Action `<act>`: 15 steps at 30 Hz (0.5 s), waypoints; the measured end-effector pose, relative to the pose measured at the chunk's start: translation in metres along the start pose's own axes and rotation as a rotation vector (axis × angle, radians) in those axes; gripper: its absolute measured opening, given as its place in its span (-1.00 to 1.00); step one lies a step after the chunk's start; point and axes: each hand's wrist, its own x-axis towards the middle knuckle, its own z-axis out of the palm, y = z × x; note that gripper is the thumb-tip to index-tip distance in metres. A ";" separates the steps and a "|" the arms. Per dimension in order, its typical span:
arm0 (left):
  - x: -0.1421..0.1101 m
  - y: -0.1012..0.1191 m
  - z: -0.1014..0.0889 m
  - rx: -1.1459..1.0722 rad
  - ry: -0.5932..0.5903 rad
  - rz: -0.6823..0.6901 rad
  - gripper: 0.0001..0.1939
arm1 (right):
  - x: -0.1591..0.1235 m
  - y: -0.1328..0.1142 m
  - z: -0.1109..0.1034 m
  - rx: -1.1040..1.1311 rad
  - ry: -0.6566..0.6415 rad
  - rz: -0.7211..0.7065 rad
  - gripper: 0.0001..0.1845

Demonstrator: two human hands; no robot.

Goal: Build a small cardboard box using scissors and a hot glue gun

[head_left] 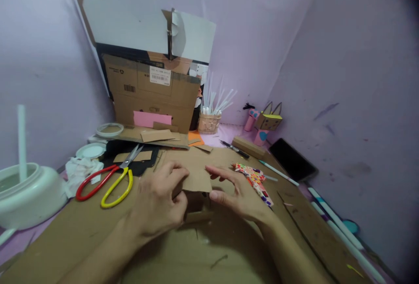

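A small folded cardboard piece (198, 181), box-like with a hollow front, stands at the middle of the cardboard-covered table. My left hand (163, 194) is closed around its left side, fingers curled over the top and thumb at the front. Along the right edge, my right hand (237, 192) has its fingers stretched out and apart; fingertips and thumb are at the edge, perhaps touching it. Left of my left hand lie scissors (113, 183) with one red and one yellow handle, blades partly spread. Colourful patterned paper (253, 177) lies beyond my right hand.
A white pot (36, 199) with a stick stands at left, beside crumpled tissue (80, 171). Behind are a large cardboard box (150, 96) and a basket of white sticks (209, 123). A black phone (293, 159), pen (235, 149) and cardboard animal figure (269, 121) are at right.
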 end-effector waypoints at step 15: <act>0.001 -0.001 -0.005 -0.224 -0.513 -0.158 -0.69 | -0.002 0.006 -0.009 0.052 -0.238 0.099 -0.42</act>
